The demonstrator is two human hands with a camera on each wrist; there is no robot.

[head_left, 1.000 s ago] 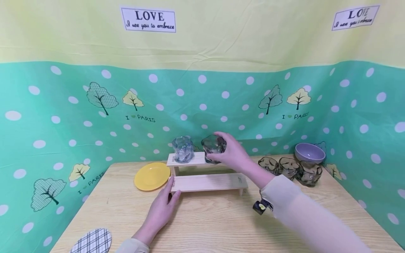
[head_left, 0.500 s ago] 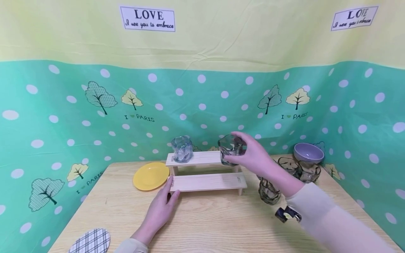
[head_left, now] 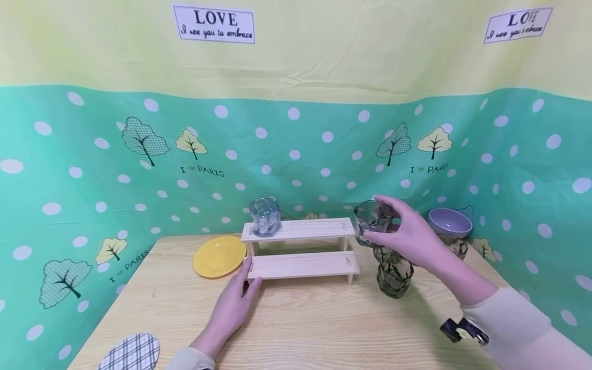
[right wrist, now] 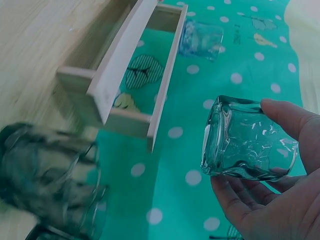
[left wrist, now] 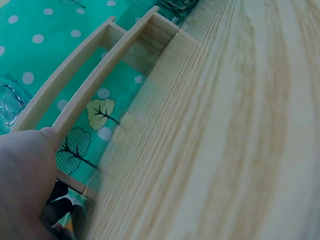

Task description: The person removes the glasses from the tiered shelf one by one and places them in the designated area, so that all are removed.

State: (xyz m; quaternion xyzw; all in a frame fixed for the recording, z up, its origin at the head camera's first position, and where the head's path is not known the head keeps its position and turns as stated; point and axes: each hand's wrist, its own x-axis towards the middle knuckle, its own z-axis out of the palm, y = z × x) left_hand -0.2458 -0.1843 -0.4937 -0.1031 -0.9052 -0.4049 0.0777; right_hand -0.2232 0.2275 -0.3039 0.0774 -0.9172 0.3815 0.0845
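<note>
1. Wooden bench (head_left: 314, 324): above it, the step in hand seems to be a one-handed lift of a faceted glass tumbler (head_left: 371, 221).
2. Stepped wooden stand (head_left: 300, 265): left hand (head_left: 233, 303) holds its near left corner between thumb and fingers.
3. Right hand (head_left: 413, 234): palm sideways, fingers spread to the tumbler's width and wrapped on it.
4. Held tumbler: roughly upright, beside the stand's right end; placing it should need a level wrist, avoiding the smoky tumblers (head_left: 394, 277).

Right hand (head_left: 413, 235) held up, curled; left hand (head_left: 234, 304) lower, seemingly curled too
</note>
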